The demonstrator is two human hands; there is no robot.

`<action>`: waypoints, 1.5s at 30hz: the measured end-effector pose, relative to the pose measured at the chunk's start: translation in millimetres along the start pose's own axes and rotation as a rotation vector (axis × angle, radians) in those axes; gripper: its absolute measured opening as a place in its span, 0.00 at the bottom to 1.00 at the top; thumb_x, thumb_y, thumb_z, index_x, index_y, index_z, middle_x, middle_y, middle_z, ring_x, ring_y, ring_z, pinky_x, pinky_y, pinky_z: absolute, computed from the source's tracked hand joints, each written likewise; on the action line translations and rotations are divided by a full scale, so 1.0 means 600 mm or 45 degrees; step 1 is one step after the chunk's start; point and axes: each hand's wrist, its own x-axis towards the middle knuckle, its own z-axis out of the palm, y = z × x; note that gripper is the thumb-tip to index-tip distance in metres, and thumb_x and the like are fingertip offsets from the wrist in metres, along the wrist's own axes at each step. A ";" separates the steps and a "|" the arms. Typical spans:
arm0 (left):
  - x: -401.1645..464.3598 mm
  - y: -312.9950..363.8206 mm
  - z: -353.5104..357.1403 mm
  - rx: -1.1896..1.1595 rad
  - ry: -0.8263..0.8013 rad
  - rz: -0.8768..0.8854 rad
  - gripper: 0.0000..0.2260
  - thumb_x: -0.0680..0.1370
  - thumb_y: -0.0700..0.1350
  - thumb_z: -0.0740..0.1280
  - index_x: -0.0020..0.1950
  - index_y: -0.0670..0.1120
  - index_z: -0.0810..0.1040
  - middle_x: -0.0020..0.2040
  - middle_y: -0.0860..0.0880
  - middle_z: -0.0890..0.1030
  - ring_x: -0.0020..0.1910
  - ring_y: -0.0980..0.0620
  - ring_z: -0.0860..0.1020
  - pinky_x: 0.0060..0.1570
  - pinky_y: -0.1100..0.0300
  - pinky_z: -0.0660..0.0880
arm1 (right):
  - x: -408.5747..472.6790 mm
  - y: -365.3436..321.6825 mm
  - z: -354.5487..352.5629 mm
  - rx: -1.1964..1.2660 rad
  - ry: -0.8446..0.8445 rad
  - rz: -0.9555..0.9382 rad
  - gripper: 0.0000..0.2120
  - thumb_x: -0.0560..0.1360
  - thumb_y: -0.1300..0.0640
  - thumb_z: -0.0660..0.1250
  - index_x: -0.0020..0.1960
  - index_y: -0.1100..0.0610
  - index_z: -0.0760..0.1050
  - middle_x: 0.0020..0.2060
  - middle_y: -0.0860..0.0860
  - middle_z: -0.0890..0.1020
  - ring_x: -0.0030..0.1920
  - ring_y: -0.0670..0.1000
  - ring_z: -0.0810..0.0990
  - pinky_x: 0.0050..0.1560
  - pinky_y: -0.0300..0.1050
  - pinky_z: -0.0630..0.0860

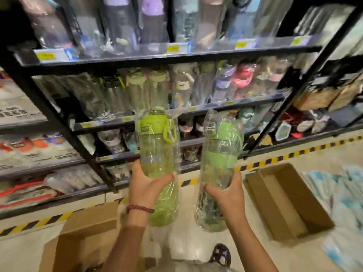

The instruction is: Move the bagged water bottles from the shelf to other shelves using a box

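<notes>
Your left hand (146, 183) grips one bagged green bottle (157, 146) and your right hand (225, 190) grips another (220, 154), both upright in the air before the black shelf's (176, 112) middle edge. Below your left arm lies an open cardboard box (84, 238); a second box (288, 201) lies on the floor at right, beside blurred blue packets (345, 203).

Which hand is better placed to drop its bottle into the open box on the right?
Right hand: its green bagged bottle hangs nearer the open cardboard box; left hand is farther.
</notes>
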 end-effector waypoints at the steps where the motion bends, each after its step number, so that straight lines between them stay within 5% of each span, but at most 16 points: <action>1: 0.002 0.014 0.037 0.002 -0.042 0.019 0.32 0.62 0.45 0.80 0.61 0.49 0.68 0.51 0.57 0.76 0.52 0.54 0.76 0.53 0.57 0.72 | 0.014 0.007 -0.029 0.005 0.049 -0.005 0.37 0.57 0.51 0.76 0.63 0.52 0.65 0.51 0.48 0.78 0.50 0.48 0.78 0.46 0.42 0.73; 5: 0.011 0.048 0.179 0.019 -0.179 0.049 0.35 0.52 0.52 0.80 0.56 0.49 0.71 0.47 0.57 0.78 0.47 0.57 0.79 0.42 0.61 0.73 | 0.072 0.033 -0.149 0.006 0.202 -0.004 0.36 0.62 0.55 0.79 0.65 0.51 0.64 0.52 0.46 0.77 0.52 0.48 0.76 0.47 0.42 0.70; 11: -0.016 0.097 0.390 0.021 -0.323 0.112 0.30 0.55 0.48 0.78 0.52 0.54 0.70 0.46 0.59 0.77 0.42 0.65 0.76 0.35 0.67 0.71 | 0.159 0.072 -0.334 0.065 0.387 0.031 0.34 0.64 0.59 0.79 0.60 0.46 0.61 0.46 0.41 0.73 0.49 0.48 0.75 0.48 0.44 0.70; 19: -0.011 0.138 0.543 0.110 -0.427 0.145 0.30 0.61 0.43 0.81 0.56 0.54 0.68 0.48 0.58 0.76 0.46 0.61 0.75 0.41 0.61 0.72 | 0.227 0.124 -0.441 0.158 0.508 0.164 0.36 0.64 0.59 0.78 0.66 0.52 0.63 0.47 0.44 0.74 0.46 0.46 0.75 0.46 0.42 0.70; 24: 0.026 0.159 0.612 0.121 -0.469 0.154 0.49 0.50 0.60 0.77 0.68 0.48 0.66 0.62 0.50 0.75 0.60 0.49 0.75 0.59 0.46 0.74 | 0.293 0.127 -0.464 0.157 0.559 0.196 0.35 0.64 0.58 0.78 0.65 0.50 0.63 0.47 0.43 0.73 0.49 0.48 0.74 0.49 0.43 0.69; 28: 0.082 0.189 0.674 0.097 -0.495 0.166 0.51 0.49 0.62 0.78 0.69 0.49 0.65 0.64 0.49 0.75 0.62 0.48 0.74 0.60 0.43 0.73 | 0.375 0.108 -0.485 0.153 0.601 0.136 0.36 0.64 0.59 0.78 0.66 0.52 0.63 0.44 0.37 0.71 0.42 0.35 0.71 0.38 0.32 0.66; 33: 0.178 0.254 0.754 0.030 -0.513 0.247 0.33 0.58 0.46 0.82 0.58 0.52 0.70 0.52 0.55 0.78 0.49 0.59 0.78 0.45 0.62 0.75 | 0.508 0.053 -0.505 0.176 0.581 0.054 0.33 0.65 0.59 0.78 0.62 0.47 0.62 0.47 0.37 0.73 0.45 0.35 0.72 0.42 0.33 0.70; 42: 0.346 0.408 0.856 0.001 -0.431 0.491 0.36 0.56 0.51 0.80 0.61 0.48 0.70 0.51 0.57 0.77 0.49 0.61 0.77 0.47 0.62 0.75 | 0.735 -0.075 -0.513 0.175 0.523 -0.176 0.38 0.65 0.57 0.78 0.69 0.52 0.63 0.55 0.44 0.75 0.51 0.44 0.76 0.48 0.38 0.72; 45: 0.387 0.445 0.885 0.016 -0.415 0.548 0.31 0.61 0.45 0.81 0.58 0.49 0.70 0.47 0.61 0.75 0.40 0.73 0.75 0.36 0.77 0.70 | 0.793 -0.111 -0.523 0.152 0.478 -0.236 0.38 0.65 0.55 0.77 0.69 0.52 0.62 0.57 0.45 0.74 0.56 0.47 0.74 0.51 0.40 0.70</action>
